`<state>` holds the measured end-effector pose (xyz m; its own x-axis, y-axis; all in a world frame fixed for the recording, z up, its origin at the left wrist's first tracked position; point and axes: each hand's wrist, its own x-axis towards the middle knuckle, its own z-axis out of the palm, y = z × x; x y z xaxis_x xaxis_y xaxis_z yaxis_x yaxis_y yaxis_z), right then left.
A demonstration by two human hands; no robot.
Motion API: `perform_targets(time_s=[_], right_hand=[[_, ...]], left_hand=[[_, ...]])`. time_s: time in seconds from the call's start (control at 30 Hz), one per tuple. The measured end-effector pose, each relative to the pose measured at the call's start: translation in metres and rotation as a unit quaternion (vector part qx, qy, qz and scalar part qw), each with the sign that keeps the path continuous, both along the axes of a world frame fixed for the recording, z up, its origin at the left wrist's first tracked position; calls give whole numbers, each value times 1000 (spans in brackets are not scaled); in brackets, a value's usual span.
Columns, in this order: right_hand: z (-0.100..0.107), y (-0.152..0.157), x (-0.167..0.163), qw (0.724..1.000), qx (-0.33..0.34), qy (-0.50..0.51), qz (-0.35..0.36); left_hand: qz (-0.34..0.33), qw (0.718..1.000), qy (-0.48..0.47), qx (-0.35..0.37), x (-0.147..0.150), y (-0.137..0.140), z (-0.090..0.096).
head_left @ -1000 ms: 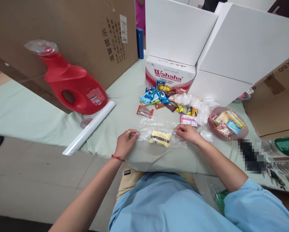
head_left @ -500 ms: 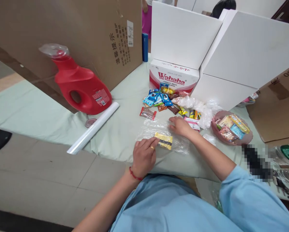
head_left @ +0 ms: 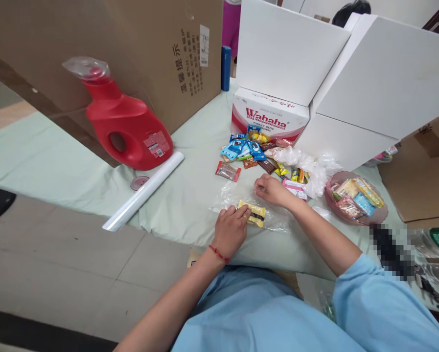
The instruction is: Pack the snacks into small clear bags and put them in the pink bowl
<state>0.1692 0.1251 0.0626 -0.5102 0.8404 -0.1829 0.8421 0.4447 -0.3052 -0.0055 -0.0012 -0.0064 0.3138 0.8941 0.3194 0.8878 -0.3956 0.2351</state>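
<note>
A yellow snack packet (head_left: pixel 256 215) with a dark band lies on a thin sheet of clear plastic film (head_left: pixel 228 193) near the table's front edge. My left hand (head_left: pixel 233 226) rests palm down, fingers stretched over the film, with the fingertips on the packet's left end. Beyond the packet, my right hand (head_left: pixel 270 188) has its thumb and fingers pinched together at the film's far edge. A red-ended clear packet (head_left: pixel 227 171) lies ahead of the film. A pink and white packet (head_left: pixel 294 188) is just right of my right hand.
Several colourful snack packets (head_left: pixel 243 149) are heaped before a Wahaha carton (head_left: pixel 266 117). A pink bowl (head_left: pixel 381 214) of packets stands right, beside crumpled clear plastic (head_left: pixel 311 168). At left are a red jug (head_left: pixel 131 132), a white roll (head_left: pixel 144 193) and a large cardboard box (head_left: pixel 142 54).
My left hand has slid slightly right, its fingers further onto the yellow packet. The right hand's fingers have drawn together at the film's edge. The view has shifted a little.
</note>
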Motion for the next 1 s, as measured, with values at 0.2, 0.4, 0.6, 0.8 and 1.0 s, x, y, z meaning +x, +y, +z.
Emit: perform_targets(time_s=[0.2,0.4,0.6,0.8,1.0], right_hand=[[-2,-73,-7,996,-1,-36,87],[-43,-109,-9,994,32,42,94],[-64,-113,-5,995,39,82,44],[-71,-112,-7,990,42,130,26],[-64,-110,-9,993,29,110,30]], left_hand=[[9,996,-89,-7,-5,3,-13],[-40,937,-340,-67,-27,6,-30],[255,812,-523,-44,-61,16,-28],[331,870,-347,-112,-65,31,-23],[267,877,-387,-103,-44,22,-9]])
